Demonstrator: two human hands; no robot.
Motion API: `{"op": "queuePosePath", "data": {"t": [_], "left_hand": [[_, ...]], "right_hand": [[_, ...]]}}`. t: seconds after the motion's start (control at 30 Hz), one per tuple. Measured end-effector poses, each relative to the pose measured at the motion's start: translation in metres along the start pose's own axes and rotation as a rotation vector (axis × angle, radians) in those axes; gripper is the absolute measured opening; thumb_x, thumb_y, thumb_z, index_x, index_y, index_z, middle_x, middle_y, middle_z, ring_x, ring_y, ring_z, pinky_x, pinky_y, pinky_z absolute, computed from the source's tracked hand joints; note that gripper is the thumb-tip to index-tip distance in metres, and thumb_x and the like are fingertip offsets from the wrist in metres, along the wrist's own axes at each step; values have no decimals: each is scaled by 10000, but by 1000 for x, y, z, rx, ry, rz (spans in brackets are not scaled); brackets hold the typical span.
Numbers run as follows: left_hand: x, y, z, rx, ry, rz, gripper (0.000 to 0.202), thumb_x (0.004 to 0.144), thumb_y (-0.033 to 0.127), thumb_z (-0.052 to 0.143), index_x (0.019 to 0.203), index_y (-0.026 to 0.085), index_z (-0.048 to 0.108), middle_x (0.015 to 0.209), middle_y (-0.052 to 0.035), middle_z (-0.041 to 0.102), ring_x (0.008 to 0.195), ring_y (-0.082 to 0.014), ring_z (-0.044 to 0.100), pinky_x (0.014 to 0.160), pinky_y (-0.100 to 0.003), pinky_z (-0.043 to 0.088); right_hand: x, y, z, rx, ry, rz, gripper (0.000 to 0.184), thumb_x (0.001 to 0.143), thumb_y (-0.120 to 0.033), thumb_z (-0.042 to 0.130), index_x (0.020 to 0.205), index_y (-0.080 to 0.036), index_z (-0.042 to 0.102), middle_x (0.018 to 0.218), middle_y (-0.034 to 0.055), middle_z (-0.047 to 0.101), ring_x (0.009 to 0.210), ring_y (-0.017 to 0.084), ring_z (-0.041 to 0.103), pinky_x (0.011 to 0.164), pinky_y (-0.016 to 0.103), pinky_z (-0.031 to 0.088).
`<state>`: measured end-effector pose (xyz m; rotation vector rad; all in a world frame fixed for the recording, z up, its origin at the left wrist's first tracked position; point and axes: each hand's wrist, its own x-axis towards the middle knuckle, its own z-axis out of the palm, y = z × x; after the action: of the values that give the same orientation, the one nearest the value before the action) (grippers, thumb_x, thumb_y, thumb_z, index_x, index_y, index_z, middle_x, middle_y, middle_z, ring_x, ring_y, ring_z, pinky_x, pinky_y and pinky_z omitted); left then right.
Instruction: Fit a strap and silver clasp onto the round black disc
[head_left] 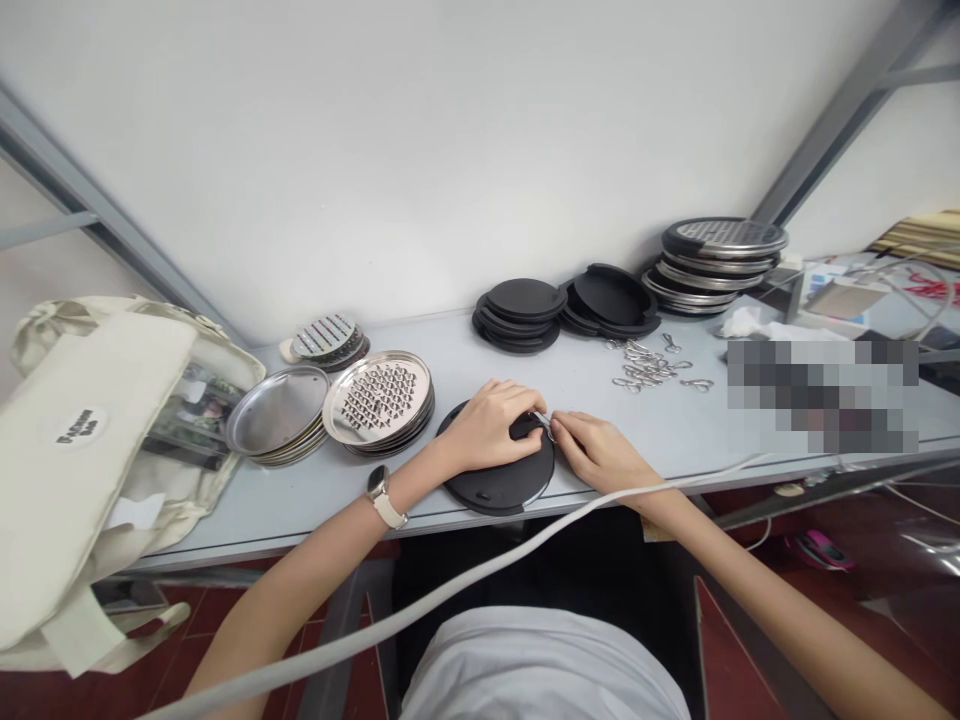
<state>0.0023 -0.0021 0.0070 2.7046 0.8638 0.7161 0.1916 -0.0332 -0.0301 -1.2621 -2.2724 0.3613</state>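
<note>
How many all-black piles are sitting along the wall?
2: the left pile has a flat round top; the right pile, immediately beside it, has a tilted top, near the metal clips.

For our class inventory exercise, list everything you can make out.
table: one, grey, middle
wall: one, white, behind
floor: one, red, below
bag: one, cream, far left
tray stack: one, silver, left
grater stack: one, silver, centre left
patterned stack: one, mixed, back left
black stacks: two, black, back centre
tall stack: one, black-silver, back right
clips: several, silver, mid-right
disc: one, black, front centre
cable: one, white, foreground
clutter: several, mixed, far right
pixelated patch: contents hidden, right
watch: one, pale strap, left wrist
left hand: one, on disc
right hand: one, at disc's edge
</note>
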Motion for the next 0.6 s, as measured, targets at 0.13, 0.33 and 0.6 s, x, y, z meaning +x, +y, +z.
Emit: {"op": "queuePosePath", "data": {"t": [0.13,0.33,0.6], "left_hand": [[0,0,0,4,5,-1,123,795,190,544,918,193,537,932,-15,625,932,-176,558,872,-314,375],[0,-2,2,-33,7,8,142,788,175,546,930,191,539,945,-5,634,933,-160,575,881,-308,380],[0,-3,1,-93,-9,41,154,811,165,518,957,196,555,975,-18,644,974,-163,581,923,-311,394]], "right_hand": [[0,2,2,-28,-6,-3,272,960,-232,294,775,-201,491,681,30,552,628,167,533,624,275,387],[0,1,3,-49,17,-4,263,946,-239,326,759,-192,505,637,18,523,580,156,514,583,266,368],[-1,-1,2,-66,18,-11,267,941,-249,345,813,-175,567,617,14,495,559,150,493,563,255,362]]}}
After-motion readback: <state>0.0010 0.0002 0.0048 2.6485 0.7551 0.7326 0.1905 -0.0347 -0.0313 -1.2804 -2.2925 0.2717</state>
